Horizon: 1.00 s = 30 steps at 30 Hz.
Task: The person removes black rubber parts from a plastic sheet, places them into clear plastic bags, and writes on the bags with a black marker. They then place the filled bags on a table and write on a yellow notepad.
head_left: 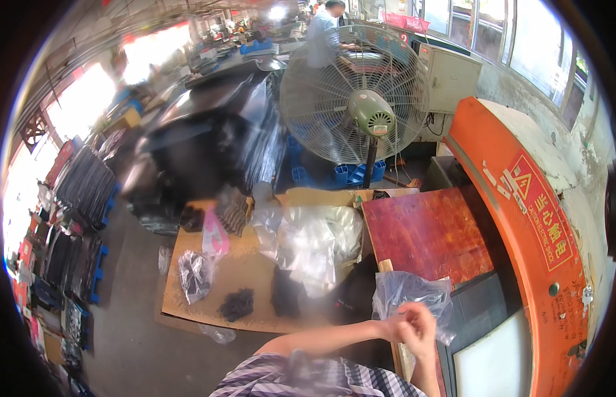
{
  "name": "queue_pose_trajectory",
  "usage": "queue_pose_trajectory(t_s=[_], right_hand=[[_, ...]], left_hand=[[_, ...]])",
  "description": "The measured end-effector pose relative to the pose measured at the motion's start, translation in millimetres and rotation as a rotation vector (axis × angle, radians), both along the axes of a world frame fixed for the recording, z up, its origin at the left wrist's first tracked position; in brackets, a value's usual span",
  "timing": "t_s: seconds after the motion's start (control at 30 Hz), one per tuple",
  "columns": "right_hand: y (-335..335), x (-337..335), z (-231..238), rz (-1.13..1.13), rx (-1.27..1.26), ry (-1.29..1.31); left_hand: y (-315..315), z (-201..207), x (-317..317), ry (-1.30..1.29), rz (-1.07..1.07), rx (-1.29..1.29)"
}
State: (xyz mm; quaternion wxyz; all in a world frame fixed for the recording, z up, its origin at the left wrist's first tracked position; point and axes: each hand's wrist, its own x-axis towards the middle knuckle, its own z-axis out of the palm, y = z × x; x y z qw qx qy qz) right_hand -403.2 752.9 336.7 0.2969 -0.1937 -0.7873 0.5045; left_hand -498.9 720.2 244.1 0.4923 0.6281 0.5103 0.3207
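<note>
A clear plastic bag point(408, 289) spreads over the right side of the work area, crumpled and see-through. My right hand point(420, 325) is closed at the bag's near edge, fingers curled in a pinch. My left hand point(392, 328) reaches across from the left and meets the right one there; its fingers look closed on the bag too, partly covered by the right hand. Beneath the bag lie a wooden strip point(403, 360) and a dark grey panel point(477, 308). A white board point(496, 360) lies close to my right forearm.
A cardboard-topped table point(255, 316) holds clear plastic sheeting point(321, 241), black cloth pieces point(237, 304) and a pink-and-white bag point(214, 233). Beyond stand a large fan point(371, 112) and a dark plastic-wrapped pile point(195, 145). An orange machine frame point(520, 231) borders a reddish board point(427, 231). Another person point(323, 33) is far off.
</note>
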Motion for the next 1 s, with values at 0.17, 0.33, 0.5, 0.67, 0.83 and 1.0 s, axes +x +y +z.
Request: queue_pose_trajectory(t_s=[0.17, 0.33, 0.5, 0.67, 0.83, 1.0], right_hand=[[40, 35, 2, -0.238, 0.574, -0.562], [27, 56, -18, -0.277, 0.103, -0.367], [22, 62, -36, -0.134, 0.146, -0.341], [44, 65, -45, -0.282, -0.266, 0.088], [40, 64, -62, -0.04, -0.477, -0.173], [32, 51, -92, -0.221, -0.476, -0.011]], left_hand=[[5, 3, -17, -0.432, 0.192, -0.216], [11, 5, -20, -0.685, 0.215, -0.458], [14, 0, -21, -0.728, 0.082, -0.32], [9, 4, -18, -0.099, -0.016, 0.22], [9, 13, -19, 0.302, 0.225, 0.338], [16, 14, -13, 0.243, 0.446, 0.546]])
